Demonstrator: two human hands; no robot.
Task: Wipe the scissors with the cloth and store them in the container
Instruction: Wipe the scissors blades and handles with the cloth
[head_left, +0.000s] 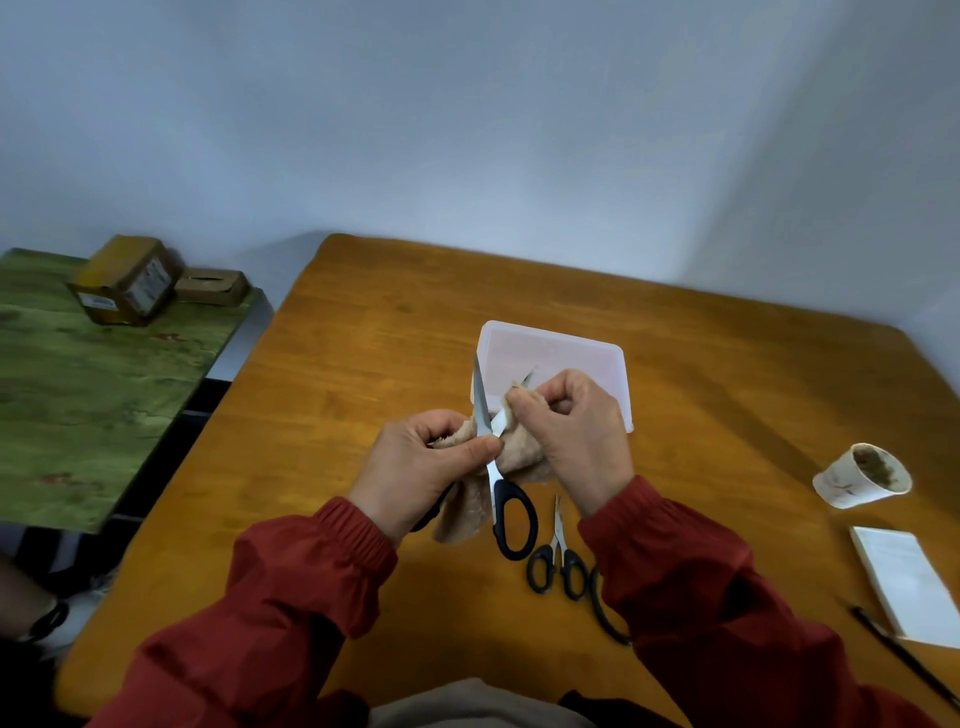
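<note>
Scissors, large black-handled steel pair (497, 470), being held open above brown wooden table (363, 364); my left hand (421, 462) pinching pivot area, my right hand (576, 431) pressing soft beige cloth (519, 457) round 1 blade. Steel probably slippery, edges sharp; gripping handles safer. Translucent plastic container (597, 358) waiting just behind.

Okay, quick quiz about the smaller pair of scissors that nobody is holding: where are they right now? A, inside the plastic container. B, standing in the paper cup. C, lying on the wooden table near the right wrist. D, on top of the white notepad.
C: the small scissors lie flat on the table beside the right sleeve, outside the container.
</note>
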